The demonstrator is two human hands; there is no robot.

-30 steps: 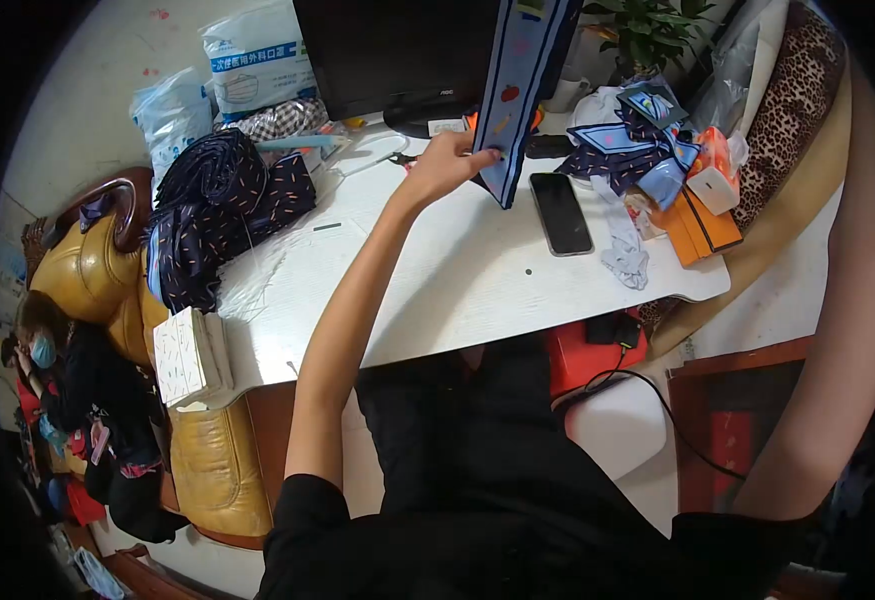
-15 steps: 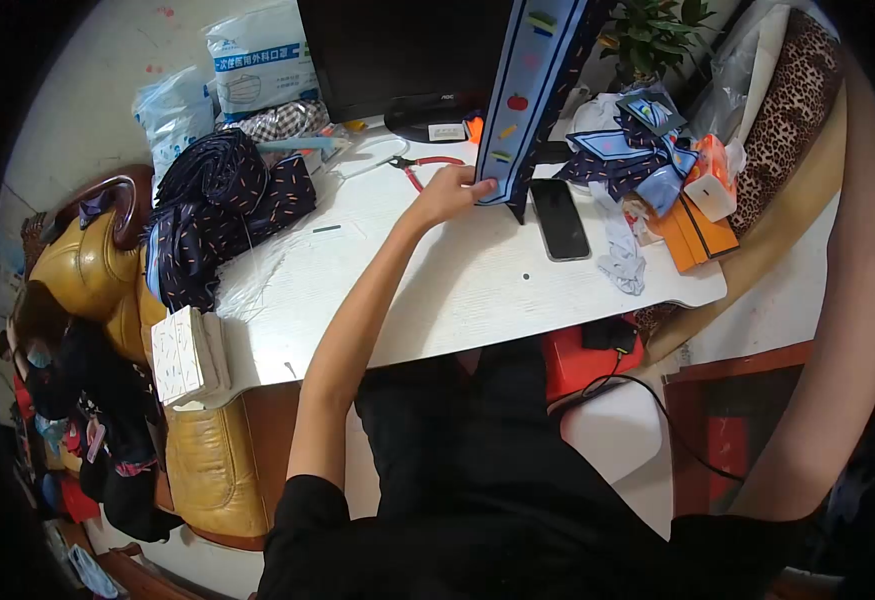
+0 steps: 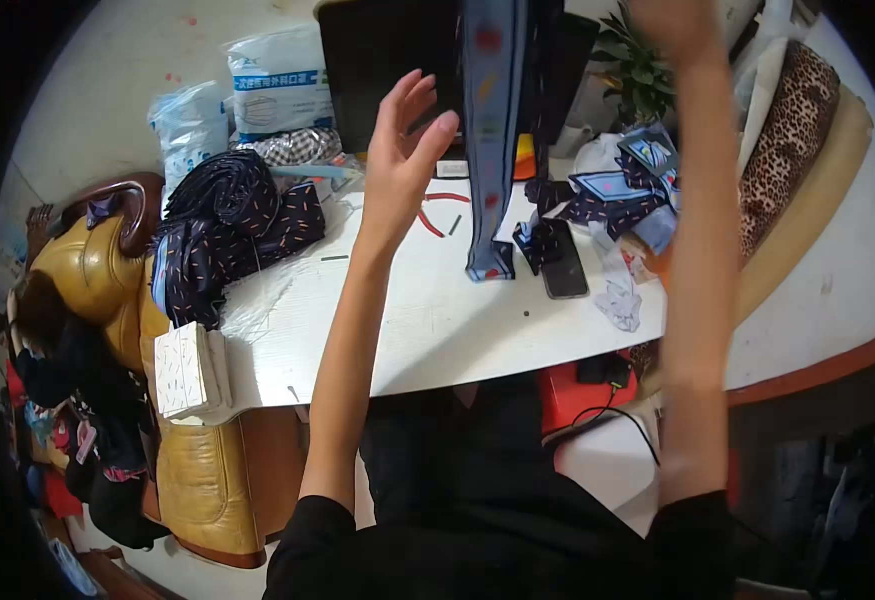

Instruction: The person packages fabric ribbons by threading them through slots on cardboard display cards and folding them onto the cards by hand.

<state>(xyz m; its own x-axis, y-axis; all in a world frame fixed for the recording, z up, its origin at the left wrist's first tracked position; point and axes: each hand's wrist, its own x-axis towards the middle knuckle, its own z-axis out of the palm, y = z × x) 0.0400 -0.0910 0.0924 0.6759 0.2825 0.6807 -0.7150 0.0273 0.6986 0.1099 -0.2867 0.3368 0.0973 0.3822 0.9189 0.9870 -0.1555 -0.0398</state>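
Observation:
A long blue fabric strip with dark edges and small coloured motifs hangs down from the top of the view. Its lower end rests bent on the white table. Just left of the strip, my left hand is raised with thumb and fingers apart, touching nothing. Up at the top right edge, my right hand is smeared by motion and partly cut off, so its fingers cannot be made out. A dark bunched piece of fabric lies beside the strip's lower end, partly over a black phone.
Behind the strip stands a black monitor. Red-handled pliers lie near it. Dark patterned fabric is heaped at left, above a stack of white cards. More fabric pieces and a potted plant are at right.
My left hand has let go of the strip's lower end and moved up and left. The strip's end has dropped onto the table. My right arm has swung inward and up.

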